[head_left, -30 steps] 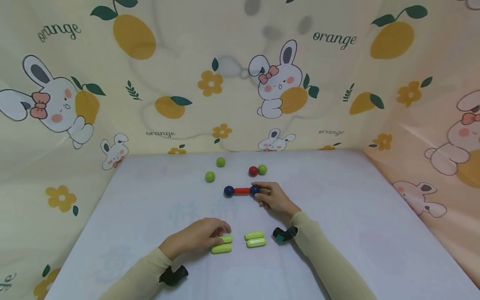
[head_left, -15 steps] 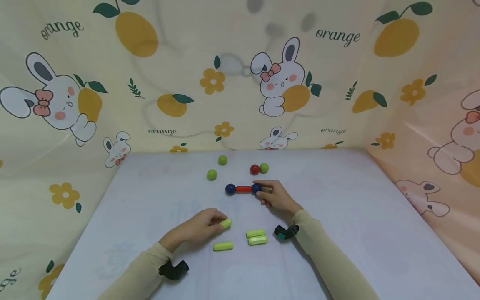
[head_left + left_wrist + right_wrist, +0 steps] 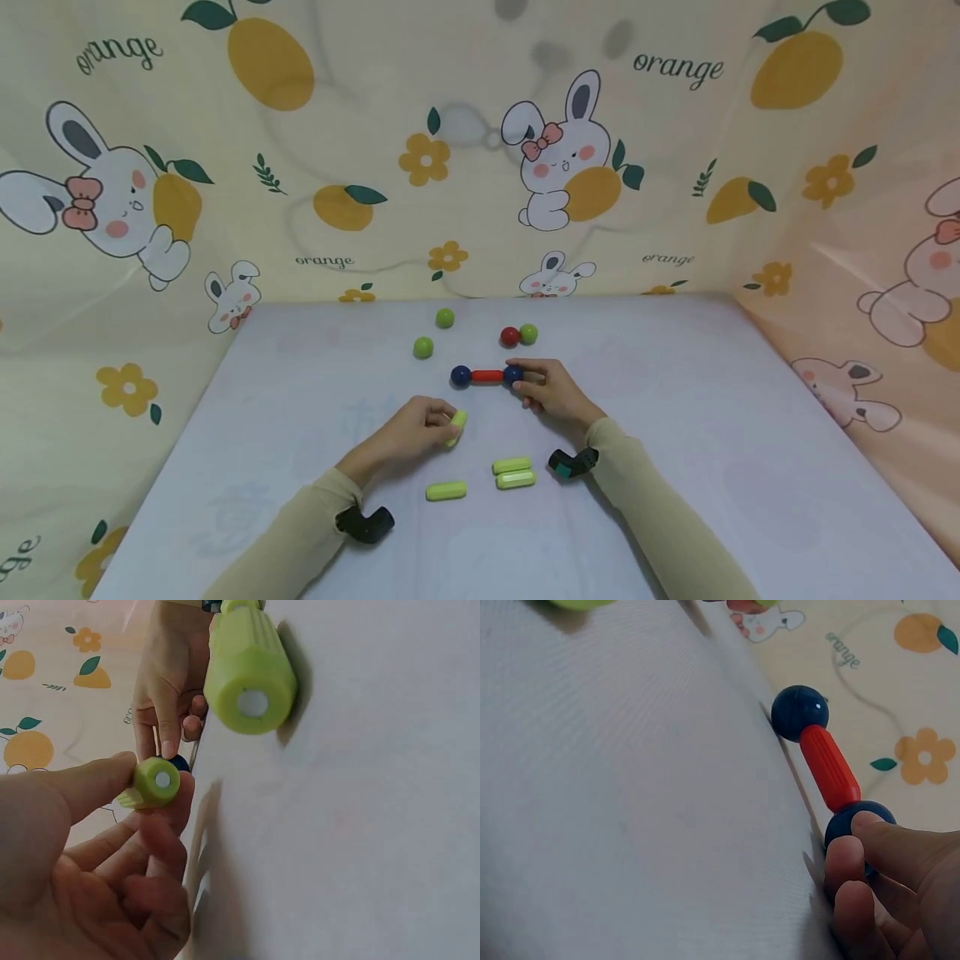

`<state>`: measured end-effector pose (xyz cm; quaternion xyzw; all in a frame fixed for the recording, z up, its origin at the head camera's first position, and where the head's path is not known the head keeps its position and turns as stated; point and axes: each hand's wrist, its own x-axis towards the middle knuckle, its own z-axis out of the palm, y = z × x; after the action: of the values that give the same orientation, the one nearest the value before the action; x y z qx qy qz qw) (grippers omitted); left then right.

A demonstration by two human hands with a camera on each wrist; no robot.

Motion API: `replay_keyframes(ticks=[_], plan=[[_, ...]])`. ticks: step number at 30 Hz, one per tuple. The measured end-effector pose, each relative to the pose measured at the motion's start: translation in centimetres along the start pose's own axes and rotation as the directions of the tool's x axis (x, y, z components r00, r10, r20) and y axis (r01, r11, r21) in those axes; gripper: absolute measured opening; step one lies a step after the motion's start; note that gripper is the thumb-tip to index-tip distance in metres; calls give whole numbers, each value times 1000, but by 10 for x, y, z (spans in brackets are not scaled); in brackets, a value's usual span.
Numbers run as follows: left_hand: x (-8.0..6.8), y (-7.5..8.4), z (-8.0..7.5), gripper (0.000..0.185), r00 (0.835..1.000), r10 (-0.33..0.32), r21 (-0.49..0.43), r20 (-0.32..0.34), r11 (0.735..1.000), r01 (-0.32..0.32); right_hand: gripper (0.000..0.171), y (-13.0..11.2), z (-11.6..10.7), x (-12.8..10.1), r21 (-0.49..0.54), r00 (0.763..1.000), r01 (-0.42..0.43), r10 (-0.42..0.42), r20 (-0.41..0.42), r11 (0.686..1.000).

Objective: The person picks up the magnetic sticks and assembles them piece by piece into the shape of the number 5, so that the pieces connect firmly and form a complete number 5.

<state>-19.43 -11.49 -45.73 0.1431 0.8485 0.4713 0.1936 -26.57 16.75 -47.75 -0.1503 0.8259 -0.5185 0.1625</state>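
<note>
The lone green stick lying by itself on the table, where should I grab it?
Pinch the lone green stick across its middle, coming straight down from above. It lies flat with its long sides free; the pair of green sticks sits apart to its right, so fingers fit on both sides. The ridged sides probably help grip.

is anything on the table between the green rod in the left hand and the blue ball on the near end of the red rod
Nothing visible. The left hand pinches the green rod, and only bare table lies between it and the left blue ball. The right hand holds the other blue ball.
</note>
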Motion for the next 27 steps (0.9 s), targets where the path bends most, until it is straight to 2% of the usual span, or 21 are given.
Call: replay_keyframes(ticks=[7, 14, 18, 24, 27], plan=[[15, 1, 3, 35, 992, -115, -91, -58, 990, 110, 46, 1, 0, 0, 13, 1000, -10, 10, -5, 1000], [29, 3, 5, 26, 976, -177, -144, -126, 977, 158, 46, 1, 0, 1, 7, 1000, -17, 17, -8, 1000], [35, 2, 4, 27, 964, -214, -152, -156, 970, 191, 47, 0, 0, 1, 0, 1000, -20, 20, -9, 1000], [41, 2, 4, 29, 941, -278, -167, -192, 954, 248, 46, -1, 0, -1, 8, 1000, -22, 22, -6, 1000], [42, 3, 4, 29, 936, -287, -168, -202, 952, 255, 46, -2, 0, -1, 7, 1000, -9, 10, -6, 1000]])
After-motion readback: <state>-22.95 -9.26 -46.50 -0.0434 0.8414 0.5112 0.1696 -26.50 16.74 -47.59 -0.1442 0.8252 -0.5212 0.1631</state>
